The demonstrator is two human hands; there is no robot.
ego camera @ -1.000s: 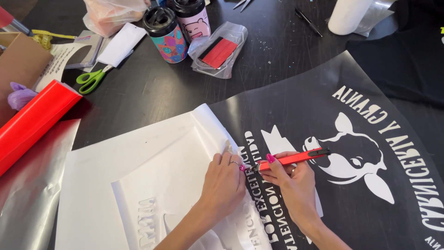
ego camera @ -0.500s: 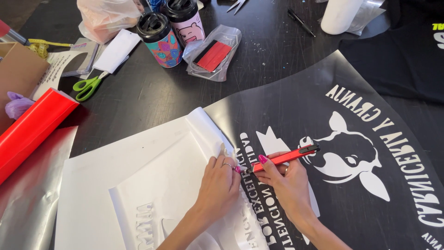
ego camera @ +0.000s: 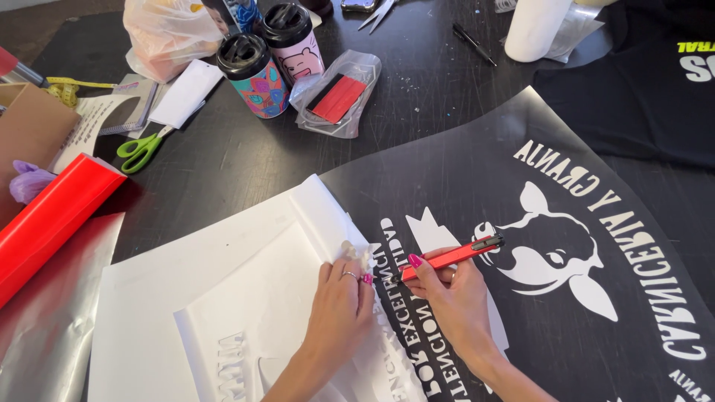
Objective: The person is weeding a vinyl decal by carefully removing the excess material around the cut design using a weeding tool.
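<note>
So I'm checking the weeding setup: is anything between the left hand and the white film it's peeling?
Nothing visible. The left hand rests directly on the white film, fingertips at a crumpled bit. The right hand with the red knife sits beside it.

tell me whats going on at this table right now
A person is bent over a large black vinyl sheet with a white animal-head design and lettering. The right hand holds a slim red craft knife with its tip at the design. The left hand pinches a scrap of white film at the edge of the peeled-back white layer. Green scissors, two lidded cups and a red roll lie beyond.
</note>
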